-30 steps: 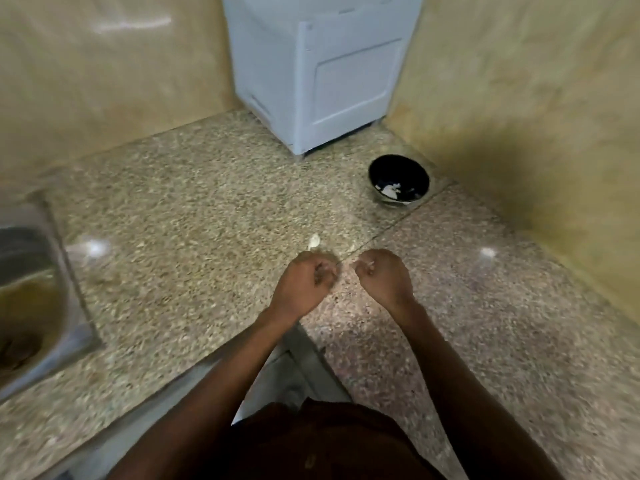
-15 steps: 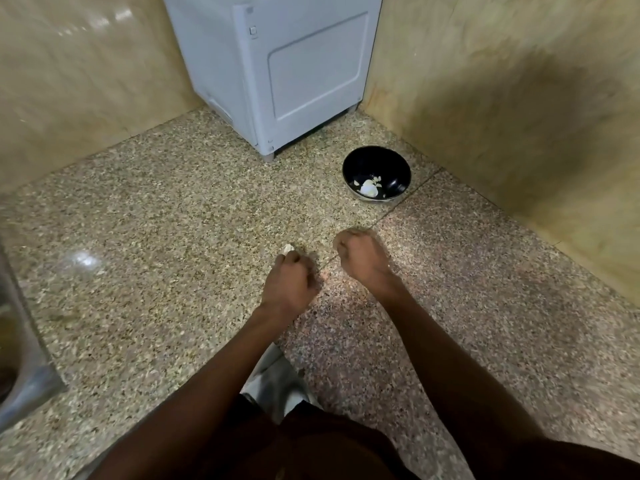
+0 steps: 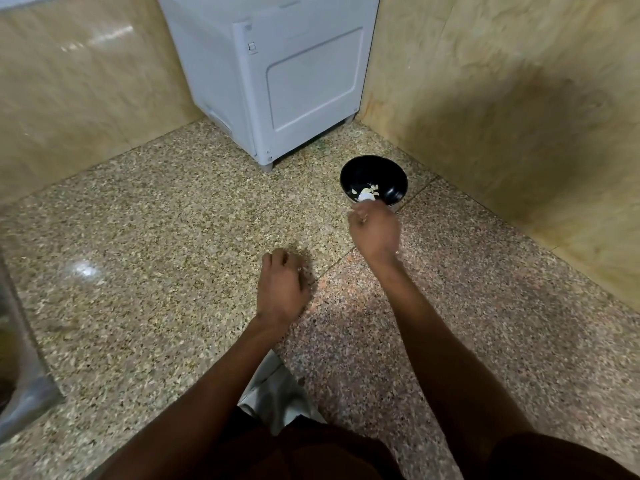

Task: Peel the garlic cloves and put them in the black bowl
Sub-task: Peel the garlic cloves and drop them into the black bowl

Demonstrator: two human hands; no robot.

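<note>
The black bowl [image 3: 374, 174] stands on the speckled counter near the back right corner, with pale garlic pieces [image 3: 367, 194] in its bottom. My right hand [image 3: 374, 233] hovers at the bowl's near rim. Its fingers are curled round a small pale garlic clove [image 3: 356, 210], of which only a sliver shows at the fingertips. My left hand [image 3: 280, 285] rests on the counter left of and nearer than the bowl. Its fingers are curled down over another clove, which they hide.
A grey-white appliance [image 3: 277, 74] stands in the back corner just behind the bowl. Beige tiled walls [image 3: 519, 98] close in the back and right. A steel sink's edge [image 3: 20, 393] shows at the far left. The counter's front edge lies below my forearms.
My right hand has left the left hand and moved forward and right to the bowl's rim. My left hand stayed on the counter and now covers the loose clove seen earlier.
</note>
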